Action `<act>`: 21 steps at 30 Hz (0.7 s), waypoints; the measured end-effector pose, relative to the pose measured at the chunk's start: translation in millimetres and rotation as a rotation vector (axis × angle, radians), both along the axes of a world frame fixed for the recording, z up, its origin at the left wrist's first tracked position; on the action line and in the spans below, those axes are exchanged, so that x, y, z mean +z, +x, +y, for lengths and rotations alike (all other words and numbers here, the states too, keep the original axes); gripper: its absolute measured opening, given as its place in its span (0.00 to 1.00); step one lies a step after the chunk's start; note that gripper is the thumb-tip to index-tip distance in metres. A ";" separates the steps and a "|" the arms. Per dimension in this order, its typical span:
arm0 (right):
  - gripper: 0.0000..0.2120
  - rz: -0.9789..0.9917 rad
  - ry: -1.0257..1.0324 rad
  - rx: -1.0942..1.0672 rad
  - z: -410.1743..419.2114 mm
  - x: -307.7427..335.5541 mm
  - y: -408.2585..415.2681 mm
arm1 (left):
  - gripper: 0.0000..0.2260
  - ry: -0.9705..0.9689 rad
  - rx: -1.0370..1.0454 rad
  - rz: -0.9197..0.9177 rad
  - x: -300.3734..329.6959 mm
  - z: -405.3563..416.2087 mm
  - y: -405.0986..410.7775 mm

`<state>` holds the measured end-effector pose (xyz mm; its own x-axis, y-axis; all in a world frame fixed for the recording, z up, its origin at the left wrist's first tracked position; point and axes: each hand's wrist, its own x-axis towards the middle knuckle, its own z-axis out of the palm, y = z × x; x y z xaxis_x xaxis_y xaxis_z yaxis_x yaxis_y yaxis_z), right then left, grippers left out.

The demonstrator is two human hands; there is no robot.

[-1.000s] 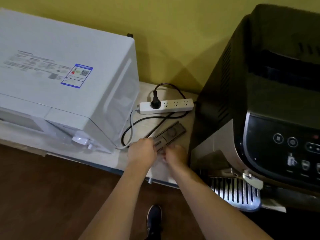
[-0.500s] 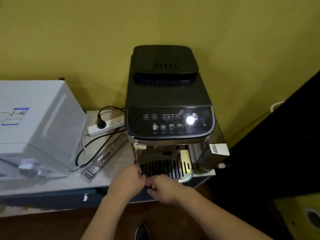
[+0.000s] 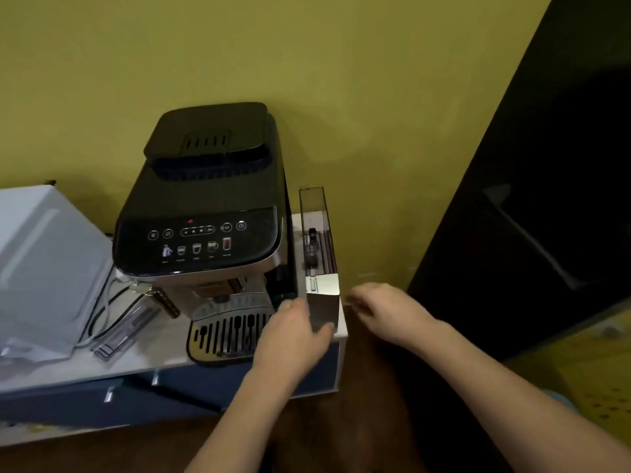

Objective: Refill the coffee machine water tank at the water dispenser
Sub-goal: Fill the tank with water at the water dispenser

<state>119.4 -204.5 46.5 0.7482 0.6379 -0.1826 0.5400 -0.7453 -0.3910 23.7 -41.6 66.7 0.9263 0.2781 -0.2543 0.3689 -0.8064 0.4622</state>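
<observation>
The black coffee machine [image 3: 205, 199] stands on a white table against the yellow wall, its panel icons lit. Its narrow clear water tank [image 3: 316, 213], with a silver front, stands out from the machine's right side near the table's right corner. My left hand [image 3: 293, 336] grips the tank's front end, fingers on its left side and thumb across the silver face. My right hand [image 3: 389, 310] hovers just right of the tank with fingers spread, holding nothing. No water level can be made out in the tank.
A white appliance [image 3: 44, 261] sits left of the machine, with cables [image 3: 102, 312] and a clear narrow plastic piece [image 3: 119, 331] lying between them. The slotted drip tray [image 3: 225, 332] juts toward the table edge [image 3: 136, 365]. A dark panel [image 3: 546, 199] rises on the right.
My view swung right from the appliance to the machine. Both hands left the clear piece, passed the drip tray, and reached the tank, which now stands further out from the machine.
</observation>
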 end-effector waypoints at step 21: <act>0.30 -0.491 -0.449 0.678 60.2 25.6 105.8 | 0.36 -0.120 0.339 -0.241 -27.1 -37.9 31.8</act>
<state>225.2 -144.3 72.2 0.3026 0.9111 -0.2800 0.9406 -0.2381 0.2419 55.5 -79.5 39.5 0.8248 0.5581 -0.0910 0.4735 -0.5936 0.6507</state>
